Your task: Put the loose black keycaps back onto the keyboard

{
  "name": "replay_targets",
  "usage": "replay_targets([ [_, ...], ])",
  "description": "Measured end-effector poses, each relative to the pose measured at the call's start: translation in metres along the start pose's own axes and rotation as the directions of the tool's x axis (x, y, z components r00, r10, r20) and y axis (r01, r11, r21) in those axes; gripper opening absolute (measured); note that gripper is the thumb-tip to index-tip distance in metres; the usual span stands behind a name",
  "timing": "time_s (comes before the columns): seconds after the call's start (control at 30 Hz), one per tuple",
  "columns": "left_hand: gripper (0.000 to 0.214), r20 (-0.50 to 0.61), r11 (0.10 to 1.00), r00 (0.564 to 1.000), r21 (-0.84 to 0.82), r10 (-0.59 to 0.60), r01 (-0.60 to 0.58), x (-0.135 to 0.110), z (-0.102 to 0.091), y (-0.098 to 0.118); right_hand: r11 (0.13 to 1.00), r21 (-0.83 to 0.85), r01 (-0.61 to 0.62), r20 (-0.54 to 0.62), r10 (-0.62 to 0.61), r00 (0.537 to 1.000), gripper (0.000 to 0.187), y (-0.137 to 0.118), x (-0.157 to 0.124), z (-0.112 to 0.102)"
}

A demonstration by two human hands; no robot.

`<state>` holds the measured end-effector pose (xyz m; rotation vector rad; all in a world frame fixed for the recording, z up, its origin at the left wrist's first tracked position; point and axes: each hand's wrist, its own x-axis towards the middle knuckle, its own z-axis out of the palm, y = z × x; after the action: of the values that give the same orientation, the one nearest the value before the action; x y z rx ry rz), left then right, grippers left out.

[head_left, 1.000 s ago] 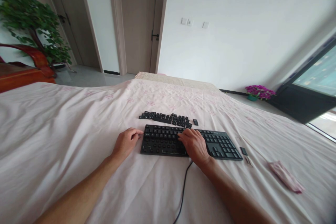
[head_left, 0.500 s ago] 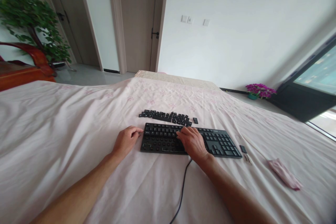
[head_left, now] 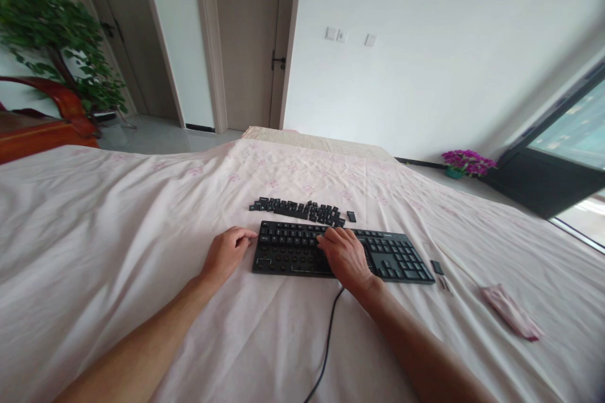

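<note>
A black keyboard (head_left: 302, 242) lies on the cloth in front of me, its lower left rows bare of keycaps. At its left end, my left hand (head_left: 229, 254) rests on the cloth with fingers bent and the tips against the keyboard's edge. My right hand (head_left: 347, 258) lies over the middle of the keyboard, fingers bent together and thumb and fingertips down at the keys. Whatever is under those fingertips is hidden. Behind the keyboard lies a cluster of loose black keycaps (head_left: 290, 208), with one keycap (head_left: 351, 216) apart at its right.
A keycap puller (head_left: 438, 268) with metal prongs lies right of the keyboard, and a folded pink cloth (head_left: 511, 312) farther right. The black cable (head_left: 328, 346) runs toward me. A creased floral cloth (head_left: 189, 182) covers the surface. A wooden chair (head_left: 61, 107) stands at far left.
</note>
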<state>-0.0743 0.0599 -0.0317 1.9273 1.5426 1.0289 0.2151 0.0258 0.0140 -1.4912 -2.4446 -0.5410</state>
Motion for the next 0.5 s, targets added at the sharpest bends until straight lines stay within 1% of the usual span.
replay_targets([
  [0.3,0.03,-0.009,1.0,1.0,0.01,0.015,-0.015,0.0,0.0,-0.001,1.0,-0.028,0.003,0.008,-0.003,1.0,0.015,-0.001,-0.003,0.003],
  [0.43,0.03,-0.007,1.0,1.0,0.021,0.014,-0.014,-0.001,0.0,0.0,0.997,-0.071,0.021,0.041,-0.018,0.999,0.014,-0.006,-0.003,0.002],
  [0.5,0.03,-0.001,1.0,1.0,0.025,0.011,-0.011,-0.001,0.0,0.001,0.996,-0.089,0.028,0.073,-0.021,0.997,0.017,-0.011,-0.005,0.0],
])
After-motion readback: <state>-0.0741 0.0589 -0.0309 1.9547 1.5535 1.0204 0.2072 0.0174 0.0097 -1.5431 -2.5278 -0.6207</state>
